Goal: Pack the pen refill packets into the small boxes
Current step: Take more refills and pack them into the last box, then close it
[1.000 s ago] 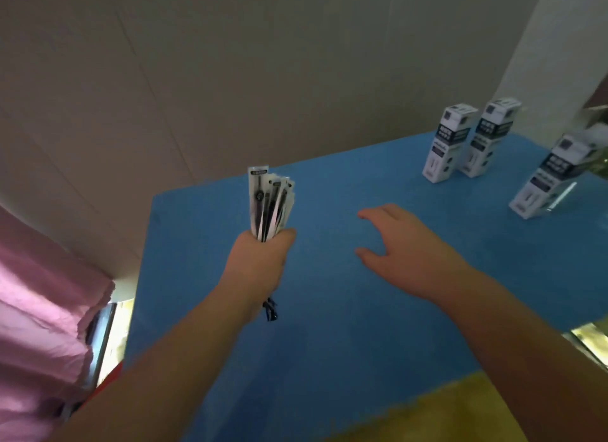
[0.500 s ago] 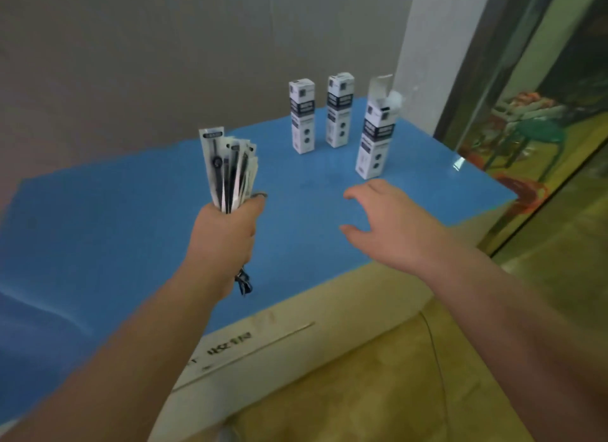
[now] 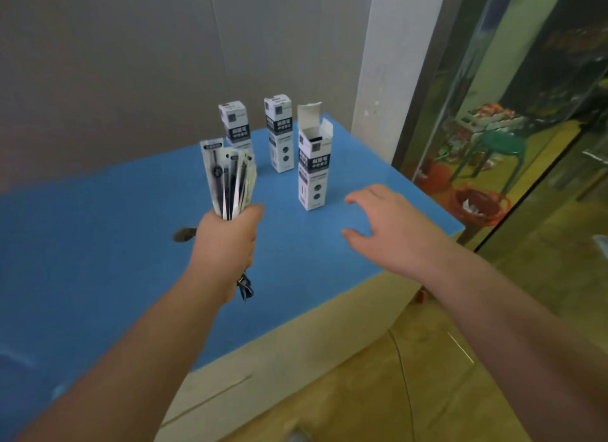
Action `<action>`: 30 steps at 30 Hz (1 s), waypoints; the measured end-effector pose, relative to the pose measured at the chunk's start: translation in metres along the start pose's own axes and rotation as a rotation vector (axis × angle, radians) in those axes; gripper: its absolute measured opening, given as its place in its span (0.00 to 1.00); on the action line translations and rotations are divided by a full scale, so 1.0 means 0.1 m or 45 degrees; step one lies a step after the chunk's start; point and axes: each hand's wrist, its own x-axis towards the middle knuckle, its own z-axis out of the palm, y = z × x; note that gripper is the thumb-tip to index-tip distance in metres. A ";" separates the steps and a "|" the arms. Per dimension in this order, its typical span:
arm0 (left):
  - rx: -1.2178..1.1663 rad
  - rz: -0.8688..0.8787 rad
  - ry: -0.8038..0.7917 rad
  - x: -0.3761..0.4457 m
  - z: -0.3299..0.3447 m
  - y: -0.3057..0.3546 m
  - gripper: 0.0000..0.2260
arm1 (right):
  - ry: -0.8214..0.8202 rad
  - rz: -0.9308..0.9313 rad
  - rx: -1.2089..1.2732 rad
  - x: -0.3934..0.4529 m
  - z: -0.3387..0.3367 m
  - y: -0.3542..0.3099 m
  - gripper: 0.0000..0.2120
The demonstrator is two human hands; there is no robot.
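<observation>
Fanned bundle of clear black-and-white pen refill packets (image 3: 230,178) upright, clamped in left hand (image 3: 227,240) grip above blue foam worktop (image 3: 98,244). Open-topped white-and-navy small box (image 3: 314,168) stands near right hand (image 3: 391,231), fingers spread, holding nothing. Two closed boxes (image 3: 279,133) behind; grey wall (image 3: 131,63), green stool (image 3: 498,145) right.
</observation>
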 end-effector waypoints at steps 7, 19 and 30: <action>0.141 0.091 -0.088 0.56 0.54 0.13 0.18 | -0.031 0.076 -0.076 0.43 -0.14 0.57 0.26; 1.497 0.150 -0.519 1.17 1.36 -0.32 0.03 | -0.222 0.033 0.009 1.00 0.01 1.44 0.29; 1.891 0.220 -0.266 1.34 1.52 -0.61 0.29 | -0.294 -0.191 0.070 1.60 0.10 1.70 0.29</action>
